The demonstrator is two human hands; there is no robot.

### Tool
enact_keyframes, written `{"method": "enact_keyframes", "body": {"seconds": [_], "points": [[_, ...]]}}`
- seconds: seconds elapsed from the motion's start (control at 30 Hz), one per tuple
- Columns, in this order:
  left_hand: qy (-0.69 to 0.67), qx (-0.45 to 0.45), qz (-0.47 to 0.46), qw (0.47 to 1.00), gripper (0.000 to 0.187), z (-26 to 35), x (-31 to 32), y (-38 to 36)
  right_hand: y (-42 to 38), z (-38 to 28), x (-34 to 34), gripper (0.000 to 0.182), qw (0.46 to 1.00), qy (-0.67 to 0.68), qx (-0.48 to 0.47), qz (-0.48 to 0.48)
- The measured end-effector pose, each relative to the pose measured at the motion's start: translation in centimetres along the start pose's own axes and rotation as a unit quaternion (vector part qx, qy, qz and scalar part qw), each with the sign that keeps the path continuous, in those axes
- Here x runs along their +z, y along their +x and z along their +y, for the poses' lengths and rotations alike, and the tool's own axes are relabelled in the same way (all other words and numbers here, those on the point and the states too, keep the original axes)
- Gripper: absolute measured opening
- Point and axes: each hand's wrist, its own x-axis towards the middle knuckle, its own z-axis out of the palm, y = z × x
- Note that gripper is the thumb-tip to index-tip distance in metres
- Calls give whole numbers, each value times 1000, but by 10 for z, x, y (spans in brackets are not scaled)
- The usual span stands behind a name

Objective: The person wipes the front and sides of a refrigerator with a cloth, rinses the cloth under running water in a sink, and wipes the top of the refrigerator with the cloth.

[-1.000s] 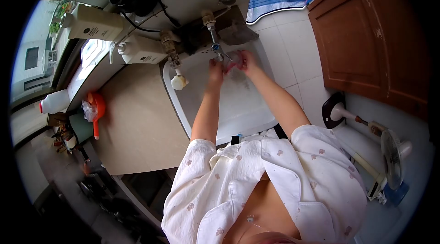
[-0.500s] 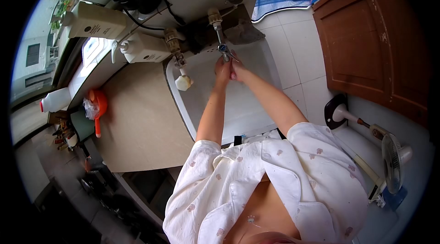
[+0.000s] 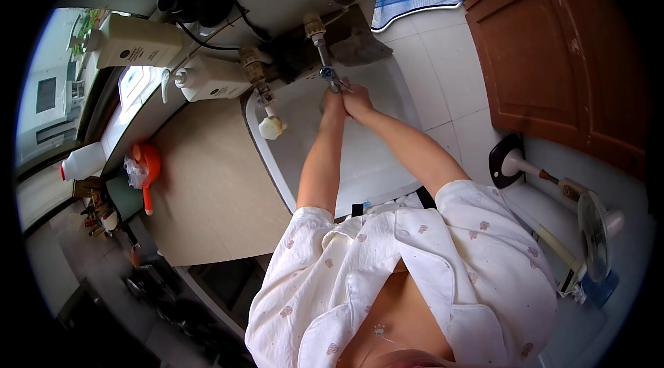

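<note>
Left hand [image 3: 334, 103] and right hand [image 3: 357, 101] together under the tap [image 3: 327, 74] over the sink [image 3: 290, 153]; each grip's openness unclear.

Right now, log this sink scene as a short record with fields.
setting: white sink beside a beige counter
left hand: pressed against the right hand under the tap
right hand: just below the tap, fingers by its outlet
held item: cannot tell
counter items: two white pump bottles, orange scoop, white jug
floor: standing fan, lying down
</note>
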Motion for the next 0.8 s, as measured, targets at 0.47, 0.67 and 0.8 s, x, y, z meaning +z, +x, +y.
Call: {"method": "enact_keyframes", "body": {"seconds": [0.47, 0.67, 0.8], "points": [[65, 144, 3, 987, 32, 20, 6, -24, -6, 11, -49, 34, 907, 300, 196, -219], [61, 170, 36, 983, 27, 8, -23, 7, 6, 37, -49, 32, 866, 414, 141, -244], [333, 273, 88, 898, 29, 33, -19, -30, 21, 42, -47, 19, 900, 322, 159, -246]]}}
